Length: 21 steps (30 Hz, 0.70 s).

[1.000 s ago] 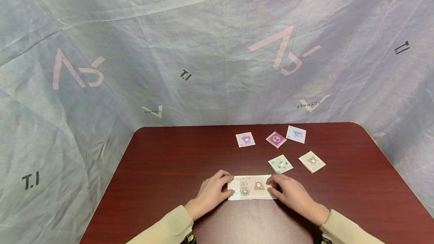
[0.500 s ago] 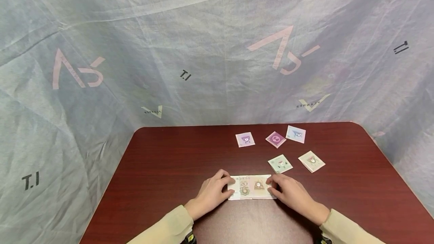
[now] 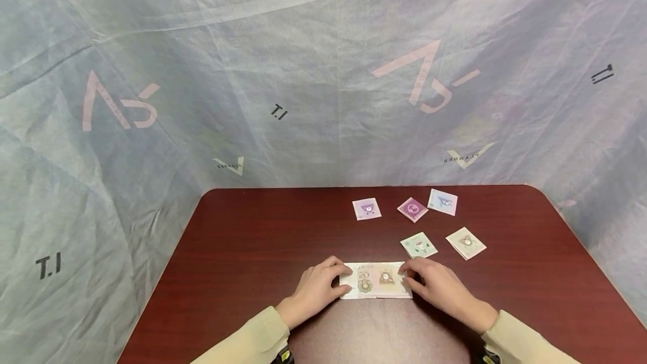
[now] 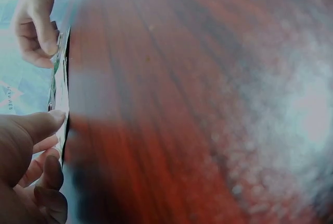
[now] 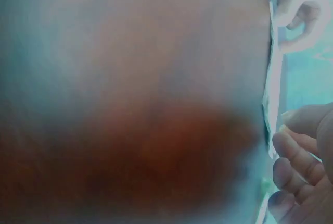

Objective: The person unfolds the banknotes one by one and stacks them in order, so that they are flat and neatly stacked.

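A pale banknote (image 3: 375,281) marked 20, with a brown cartoon figure, lies spread lengthwise before the person in the head view. My left hand (image 3: 315,286) holds its left end, thumb at the near corner and index finger at the far one. At the right end, my right hand (image 3: 438,284) has thumb and index fingertip on the note in the same way. From the left wrist view the banknote (image 4: 61,86) shows edge-on, low over the table, with the left thumb (image 4: 44,125) on its edge. In the right wrist view, the right fingers (image 5: 291,153) curl beside the note's end.
Square folded banknotes lie farther back on the dark red table (image 3: 263,235): lilac (image 3: 366,209), purple (image 3: 412,209), blue (image 3: 442,202), green (image 3: 419,245) and beige (image 3: 466,243). The green one sits just beyond my right hand. A grey printed cloth (image 3: 323,72) hangs behind the table.
The head view has shifted very slightly. My right hand's thumb has moved a little to the right along the banknote's end; the left hand and the other notes keep their places.
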Motion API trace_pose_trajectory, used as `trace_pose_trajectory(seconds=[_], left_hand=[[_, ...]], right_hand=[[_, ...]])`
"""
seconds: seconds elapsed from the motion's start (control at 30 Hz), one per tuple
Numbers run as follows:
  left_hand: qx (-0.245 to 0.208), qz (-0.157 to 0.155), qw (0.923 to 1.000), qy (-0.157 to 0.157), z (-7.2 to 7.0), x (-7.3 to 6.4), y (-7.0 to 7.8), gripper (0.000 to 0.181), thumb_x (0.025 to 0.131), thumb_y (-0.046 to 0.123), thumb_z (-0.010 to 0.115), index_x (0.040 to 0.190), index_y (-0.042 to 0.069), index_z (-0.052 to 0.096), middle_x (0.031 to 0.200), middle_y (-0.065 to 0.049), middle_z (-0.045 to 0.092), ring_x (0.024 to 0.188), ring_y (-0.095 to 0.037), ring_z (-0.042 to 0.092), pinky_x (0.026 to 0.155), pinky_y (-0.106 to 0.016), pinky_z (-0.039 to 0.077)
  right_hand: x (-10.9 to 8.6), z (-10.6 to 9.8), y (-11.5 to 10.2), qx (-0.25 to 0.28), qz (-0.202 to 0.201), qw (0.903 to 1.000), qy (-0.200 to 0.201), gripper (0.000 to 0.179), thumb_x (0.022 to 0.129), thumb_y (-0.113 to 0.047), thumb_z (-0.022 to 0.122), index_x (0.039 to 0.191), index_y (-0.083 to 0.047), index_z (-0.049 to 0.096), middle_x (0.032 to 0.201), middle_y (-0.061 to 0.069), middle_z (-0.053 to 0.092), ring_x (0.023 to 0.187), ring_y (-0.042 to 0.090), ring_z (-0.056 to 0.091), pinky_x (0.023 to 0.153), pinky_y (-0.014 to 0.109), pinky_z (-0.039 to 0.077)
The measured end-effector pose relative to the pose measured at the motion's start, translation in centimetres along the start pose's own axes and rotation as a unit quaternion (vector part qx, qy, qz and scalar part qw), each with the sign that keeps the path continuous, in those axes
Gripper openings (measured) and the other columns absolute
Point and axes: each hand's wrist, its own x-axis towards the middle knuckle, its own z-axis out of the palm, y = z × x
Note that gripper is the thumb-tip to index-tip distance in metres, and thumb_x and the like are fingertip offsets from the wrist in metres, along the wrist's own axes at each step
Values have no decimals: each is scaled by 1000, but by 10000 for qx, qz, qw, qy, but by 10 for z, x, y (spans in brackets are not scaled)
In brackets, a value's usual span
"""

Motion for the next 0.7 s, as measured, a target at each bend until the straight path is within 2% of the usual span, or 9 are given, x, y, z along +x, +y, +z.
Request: trace_pose_trajectory(seconds=[0.2, 0.33, 0.5, 0.7], left_hand=[[-19, -21, 10000, -44, 1, 0, 0, 28, 89, 27, 83, 115, 20, 77, 111, 8, 67, 85, -10, 67, 67, -30, 52], [-1, -2, 10000, -65, 0, 1, 0, 28, 89, 28, 83, 115, 20, 76, 112, 8, 67, 86, -11, 67, 68, -31, 53], [-46, 24, 9999, -95, -1, -1, 1, 28, 90, 27, 82, 116, 19, 76, 111, 8, 67, 86, -11, 67, 67, -31, 53], [-41, 17, 9999, -97, -3, 0, 1, 28, 89, 27, 83, 115, 20, 77, 110, 8, 67, 87, -10, 66, 68, -31, 53]], right_hand=[[13, -16, 30, 302, 32, 9986, 441, 14, 86, -5, 81, 96, -14, 75, 87, -12, 70, 78, 0, 61, 68, 30, 53], [21, -31, 57, 215, 358, 9975, 569, 11, 88, -4, 79, 96, -10, 75, 85, -7, 70, 72, 1, 56, 63, 28, 49], [27, -49, 83, 75, 1030, 9943, 268, 7, 94, -10, 76, 101, -9, 76, 88, -2, 71, 70, 6, 54, 62, 30, 46], [36, -60, 108, -6, 1339, 9909, 129, 10, 97, -11, 72, 104, -5, 75, 86, 0, 72, 72, 12, 57, 65, 35, 47]])
